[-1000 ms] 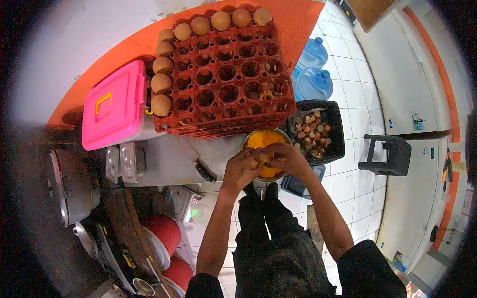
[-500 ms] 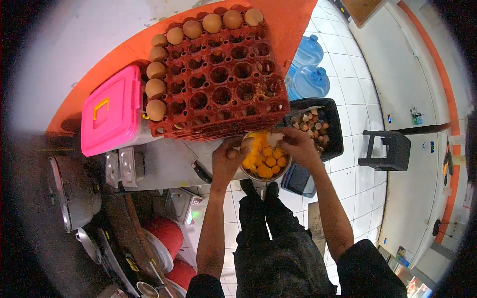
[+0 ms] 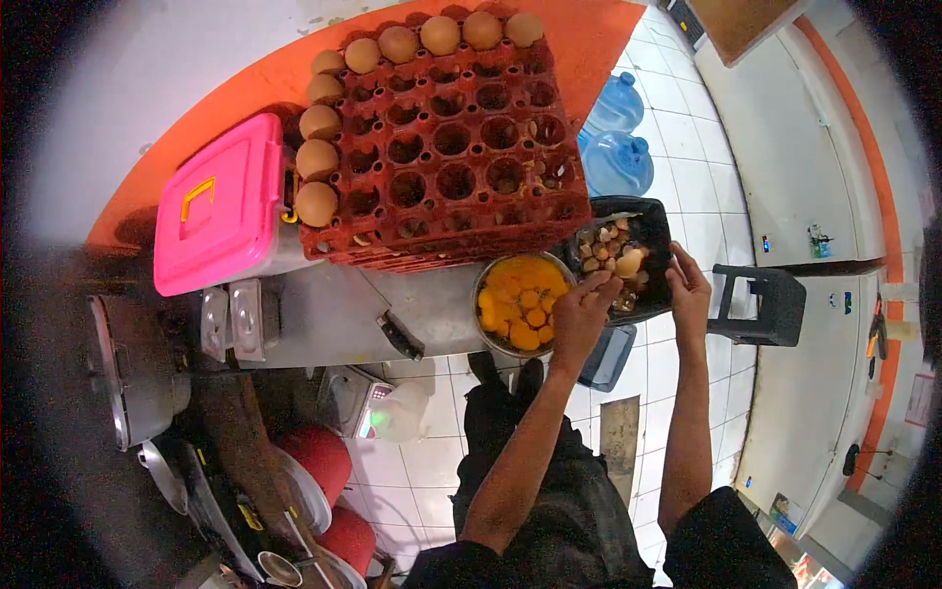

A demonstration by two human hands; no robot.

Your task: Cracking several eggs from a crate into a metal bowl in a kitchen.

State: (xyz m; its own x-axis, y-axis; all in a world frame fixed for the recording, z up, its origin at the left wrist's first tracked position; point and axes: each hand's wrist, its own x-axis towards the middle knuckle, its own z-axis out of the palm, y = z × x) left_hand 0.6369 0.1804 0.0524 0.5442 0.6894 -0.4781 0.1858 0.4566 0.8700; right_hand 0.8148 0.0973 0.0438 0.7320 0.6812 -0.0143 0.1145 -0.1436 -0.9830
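Note:
My left hand [image 3: 586, 312] is between the steel bowl and the black bin, fingers curled together; what they hold, if anything, is hidden. My right hand [image 3: 690, 285] is at the bin's right rim, fingers stretched out and nothing seen in them. The black bin [image 3: 659, 228] holds a heap of broken eggshells [image 3: 606, 240]. One larger, pale eggshell [image 3: 630, 263] shows near the hands; whether it is falling or resting I cannot tell. Left of my left hand, the round bowl [image 3: 479, 319] contains raw yolks [image 3: 525, 294]. Behind it stands a stack of red egg trays [image 3: 451, 177].
Brown eggs [image 3: 441, 35] line the tray's far and left edges. A knife [image 3: 400, 336] lies by the counter's front edge [image 3: 343, 324]. A pink-lidded box [image 3: 221, 211] stands left. Blue water bottles [image 3: 618, 162] and a black stool [image 3: 760, 304] stand on the tiled floor.
Both hands have moved right from above the bowl to the bin. The eggshell halves they held over the bowl are gone from there. A pale shell now shows over the bin.

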